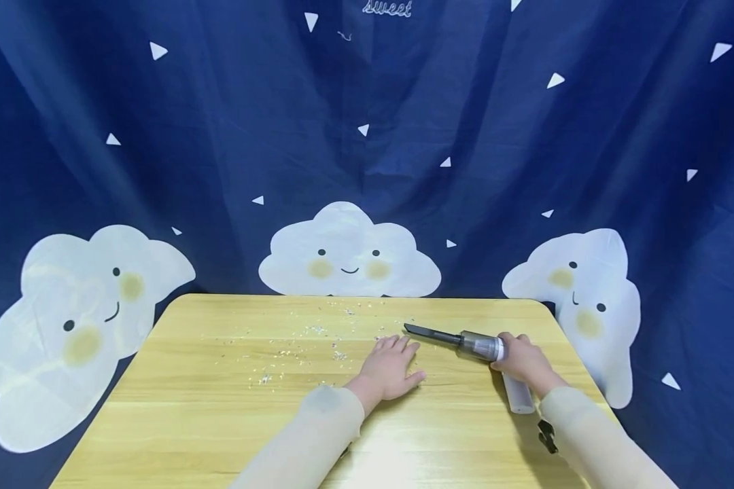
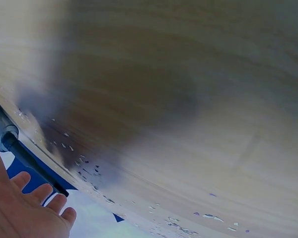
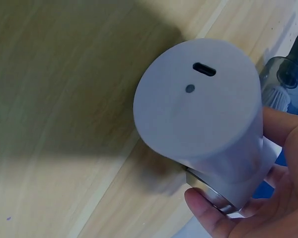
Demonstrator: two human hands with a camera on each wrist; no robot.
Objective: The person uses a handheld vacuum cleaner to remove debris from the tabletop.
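Note:
My right hand grips a white handheld vacuum cleaner with a clear dust cup and a long black nozzle. The nozzle points left across the table, its tip beside scattered paper bits. In the right wrist view the vacuum's round end faces the camera, showing a charging slot, and fingers wrap around its body. My left hand is spread palm down low over the tabletop, just in front of the nozzle tip. In the left wrist view its fingers are extended and hold nothing.
The light wooden table has rounded far corners. Small shiny bits lie spread over its middle and left-centre. Behind the far edge hangs a blue curtain with white clouds and triangles.

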